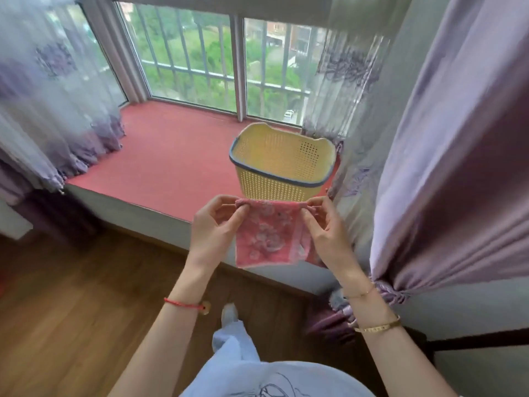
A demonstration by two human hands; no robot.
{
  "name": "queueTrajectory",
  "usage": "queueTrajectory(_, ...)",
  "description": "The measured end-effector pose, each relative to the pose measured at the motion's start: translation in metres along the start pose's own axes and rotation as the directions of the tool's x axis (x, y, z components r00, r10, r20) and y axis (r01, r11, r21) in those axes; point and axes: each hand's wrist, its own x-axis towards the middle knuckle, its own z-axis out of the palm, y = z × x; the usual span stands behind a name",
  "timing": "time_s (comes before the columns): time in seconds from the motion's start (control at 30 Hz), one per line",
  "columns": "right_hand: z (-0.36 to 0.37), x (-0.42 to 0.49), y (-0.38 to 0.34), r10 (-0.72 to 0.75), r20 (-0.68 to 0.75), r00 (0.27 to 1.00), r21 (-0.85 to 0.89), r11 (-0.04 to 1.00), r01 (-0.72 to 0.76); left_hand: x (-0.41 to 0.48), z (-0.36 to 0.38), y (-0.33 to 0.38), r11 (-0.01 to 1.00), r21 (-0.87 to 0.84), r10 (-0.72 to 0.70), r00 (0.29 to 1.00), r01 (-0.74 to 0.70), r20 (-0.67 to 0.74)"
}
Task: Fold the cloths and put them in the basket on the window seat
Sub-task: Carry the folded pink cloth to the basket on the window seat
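pink cloth hanging between left hand and right hand, each pinching a top corner

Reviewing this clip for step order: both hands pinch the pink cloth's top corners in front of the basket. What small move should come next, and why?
Probably carry the pink cloth forward and lower it into the basket. It looks already folded, it hangs from the left hand and right hand just short of the basket, which looks empty.

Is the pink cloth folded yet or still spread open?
Folded: the pink cloth hangs doubled between left hand and right hand, a second layer showing at its right edge.
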Motion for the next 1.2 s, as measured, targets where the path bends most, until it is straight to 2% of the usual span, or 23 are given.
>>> queueTrajectory(0.2,0.049,0.108,-0.007,0.054,-0.165,0.985,0.02,0.998,-0.051,0.152,-0.014,-0.01,1.0,0.013,0.015,0.993,-0.016,0.116)
queueTrajectory(0.43,0.065,0.212,0.013,0.159,-0.251,0.955,0.009,0.987,-0.162,0.283,0.013,-0.033,0.997,0.03,-0.081,0.967,0.076,0.241)
queueTrajectory(0.57,0.061,0.272,0.042,0.217,-0.285,0.934,-0.025,0.972,-0.234,0.345,0.049,-0.049,0.986,0.05,-0.169,0.946,0.162,0.276)
queueTrajectory(0.7,0.054,0.328,0.088,0.36,-0.255,0.897,-0.09,0.915,-0.393,0.391,0.089,-0.078,0.935,0.063,-0.349,0.872,0.349,0.342)
queueTrajectory(0.87,0.056,0.371,0.151,0.596,-0.123,0.793,-0.143,0.78,-0.609,0.427,0.129,-0.132,0.809,0.168,-0.578,0.713,0.563,0.397)
queueTrajectory(0.97,0.064,0.383,0.187,0.699,-0.107,0.707,-0.16,0.69,-0.706,0.439,0.146,-0.17,0.731,0.273,-0.677,0.615,0.626,0.403)
queueTrajectory(1.07,0.076,0.387,0.221,0.794,-0.04,0.607,-0.134,0.598,-0.79,0.447,0.158,-0.211,0.688,0.403,-0.726,0.573,0.604,0.381)
queueTrajectory(1.2,0.1,0.384,0.256,0.887,0.042,0.46,-0.017,0.461,-0.887,0.453,0.166,-0.259,0.634,0.528,-0.767,0.546,0.565,0.336)
